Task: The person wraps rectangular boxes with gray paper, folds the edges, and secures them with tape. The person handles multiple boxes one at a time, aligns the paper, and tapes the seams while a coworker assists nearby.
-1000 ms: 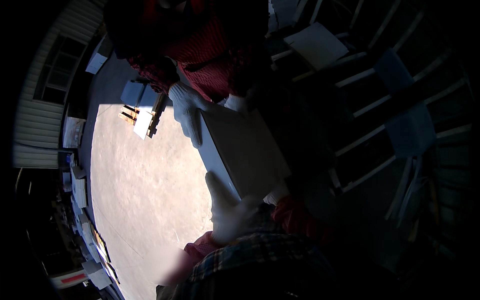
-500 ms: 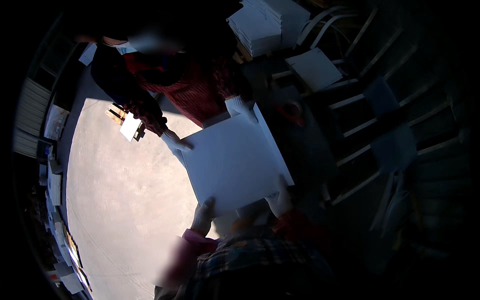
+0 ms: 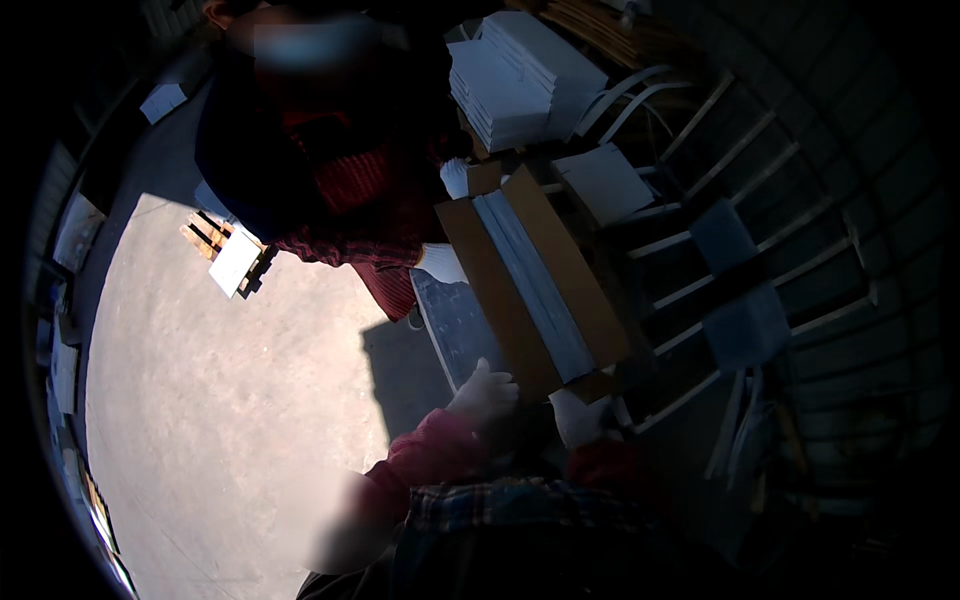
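A long cardboard box point(image 3: 590, 290) stands on its narrow side, its brown flaps spread apart and pale flat panels point(image 3: 535, 285) showing in the slot between them. At its near left corner, my left hand point(image 3: 485, 390), in a white glove, has thumb up and fingers stretched toward the flap. My gloved right hand point(image 3: 580, 415) is against the near end of the box, fingers partly hidden by the end flap. Across from me, a co-worker's gloved hands hold the box: one hand point(image 3: 442, 262) at its left side, the other point(image 3: 455, 178) at the far end.
Under the box is a grey tabletop point(image 3: 450, 315). Stacked white boxes point(image 3: 525, 80) stand at the far right, with a white board point(image 3: 603, 185) nearer. A rack of pale bars point(image 3: 770, 330) lies to the right. On the sunlit floor at left sits a pallet point(image 3: 235, 260) with a white panel.
The white box that lay flat between us is now turned on its side, flaps spread upward, and shifted right. My hands have moved right with it; the co-worker's left-side hand has come nearer me.
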`<control>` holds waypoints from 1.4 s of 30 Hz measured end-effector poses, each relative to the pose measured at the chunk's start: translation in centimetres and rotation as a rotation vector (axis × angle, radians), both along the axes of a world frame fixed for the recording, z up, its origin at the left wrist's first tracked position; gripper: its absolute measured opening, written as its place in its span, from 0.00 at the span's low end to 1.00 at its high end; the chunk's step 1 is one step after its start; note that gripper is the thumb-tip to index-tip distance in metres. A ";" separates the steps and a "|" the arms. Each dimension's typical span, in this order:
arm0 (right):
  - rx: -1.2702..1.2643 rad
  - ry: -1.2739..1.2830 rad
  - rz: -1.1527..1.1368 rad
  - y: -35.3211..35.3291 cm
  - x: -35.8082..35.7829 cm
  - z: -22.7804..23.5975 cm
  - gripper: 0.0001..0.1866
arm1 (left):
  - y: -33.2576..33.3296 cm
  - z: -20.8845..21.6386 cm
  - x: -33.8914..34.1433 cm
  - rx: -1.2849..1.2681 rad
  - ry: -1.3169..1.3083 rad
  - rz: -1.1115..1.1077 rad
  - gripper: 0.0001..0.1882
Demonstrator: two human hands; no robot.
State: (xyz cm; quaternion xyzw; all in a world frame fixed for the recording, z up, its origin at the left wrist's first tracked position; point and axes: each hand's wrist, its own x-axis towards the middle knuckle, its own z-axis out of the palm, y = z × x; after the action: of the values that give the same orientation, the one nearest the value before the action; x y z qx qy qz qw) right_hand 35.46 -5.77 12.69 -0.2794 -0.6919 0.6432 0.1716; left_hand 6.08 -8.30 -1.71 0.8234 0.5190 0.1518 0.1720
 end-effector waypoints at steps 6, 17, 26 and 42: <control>-0.249 -0.125 0.060 -4.5 6.0 -2.2 0.12 | -0.2 14.0 -0.7 -0.727 -1.859 0.393 0.36; -0.258 0.270 -0.492 2.5 -3.8 4.3 0.30 | 2.7 18.7 2.4 -0.617 -1.516 0.752 0.23; -0.333 0.280 -0.486 3.7 -4.7 3.5 0.21 | 2.0 18.2 3.4 -0.515 -1.554 0.766 0.23; 0.948 -0.229 -0.094 3.7 -5.1 8.8 0.32 | 3.0 23.5 4.1 -0.356 -0.980 0.959 0.29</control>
State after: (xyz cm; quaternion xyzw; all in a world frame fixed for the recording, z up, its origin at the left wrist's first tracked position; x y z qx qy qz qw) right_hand 30.36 -2.06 21.48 -0.2704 -0.9097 0.2141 0.2313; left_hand 10.14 -5.29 21.84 0.3004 0.7043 0.4768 0.4317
